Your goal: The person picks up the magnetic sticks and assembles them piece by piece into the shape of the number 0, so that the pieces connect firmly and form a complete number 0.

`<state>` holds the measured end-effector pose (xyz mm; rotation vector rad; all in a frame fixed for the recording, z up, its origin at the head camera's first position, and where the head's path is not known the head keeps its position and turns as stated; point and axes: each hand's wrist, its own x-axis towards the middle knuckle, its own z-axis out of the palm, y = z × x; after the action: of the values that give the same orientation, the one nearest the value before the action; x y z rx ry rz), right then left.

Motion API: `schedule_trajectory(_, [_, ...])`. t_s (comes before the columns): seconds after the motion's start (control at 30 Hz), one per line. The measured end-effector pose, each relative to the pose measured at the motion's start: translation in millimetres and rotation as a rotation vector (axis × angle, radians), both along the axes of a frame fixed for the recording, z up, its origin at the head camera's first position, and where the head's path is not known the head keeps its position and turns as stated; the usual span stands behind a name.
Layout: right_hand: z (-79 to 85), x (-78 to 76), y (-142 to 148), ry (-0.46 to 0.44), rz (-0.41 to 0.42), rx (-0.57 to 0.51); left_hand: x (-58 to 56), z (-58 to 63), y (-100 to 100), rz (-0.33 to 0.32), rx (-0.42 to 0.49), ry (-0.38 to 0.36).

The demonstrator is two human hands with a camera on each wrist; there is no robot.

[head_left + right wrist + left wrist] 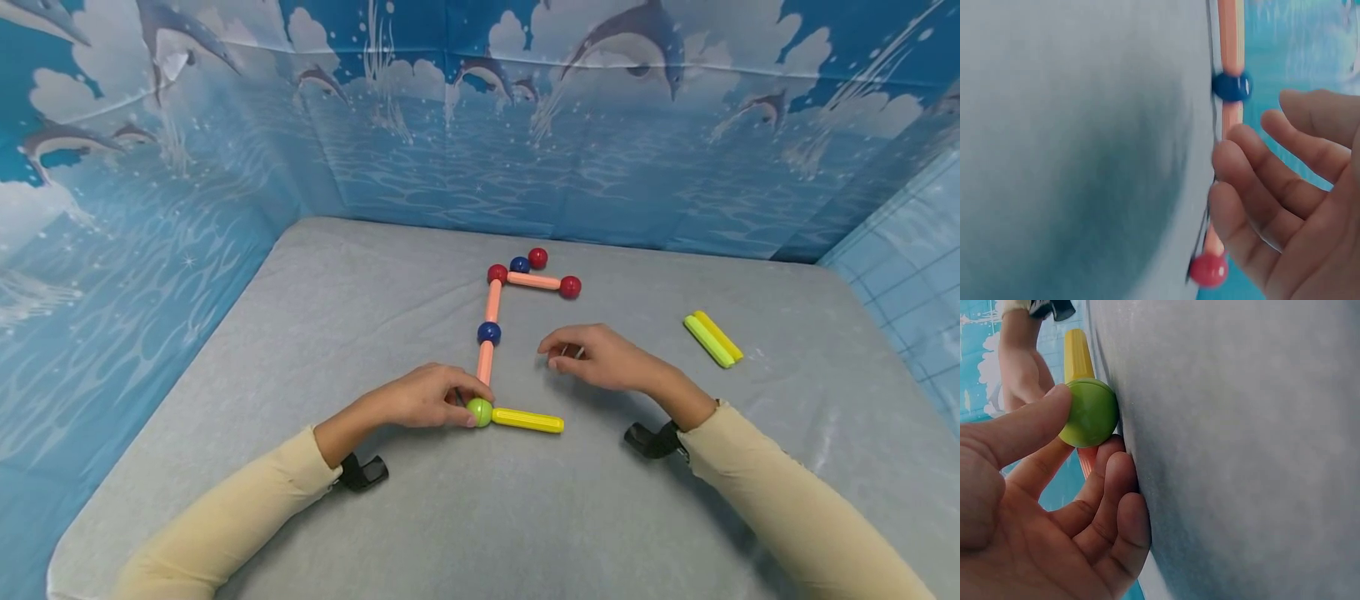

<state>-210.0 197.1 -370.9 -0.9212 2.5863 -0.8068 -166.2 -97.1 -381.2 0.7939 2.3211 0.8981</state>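
Note:
My left hand (427,396) pinches a green ball (480,412) between thumb and fingers at the near corner of a ball-and-stick chain. A yellow stick (528,420) joins that ball and points right. From the same ball a pink stick (485,363) runs away to a blue ball (489,333). Beyond it, another pink stick (492,301) reaches a red ball (497,273), where a third pink stick (534,281) leads right to another red ball (571,287). Above the table, right of the chain, my right hand (603,357) hovers with loosely bent fingers, holding nothing.
Behind the far pink stick lie a second blue ball (519,266) and a further red ball (537,257). A yellow-green stick (708,341) and a yellow one (722,335) lie side by side at the right. The grey table (360,292) meets a dolphin-print curtain (465,167).

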Motion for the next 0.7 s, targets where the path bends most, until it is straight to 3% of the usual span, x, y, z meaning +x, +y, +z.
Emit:
schedule_trajectory(0.37, [10.4, -62.9, 6.3, 0.186, -0.268, -0.043, 0.1, 2.8, 1.0, 0.002, 0.008, -0.01])
schedule_trajectory(0.7, [-1.0, -109.7, -11.9, 0.22, -0.442, 0.024, 2.1, 3.1, 2.3, 0.011, 0.002, -0.04])
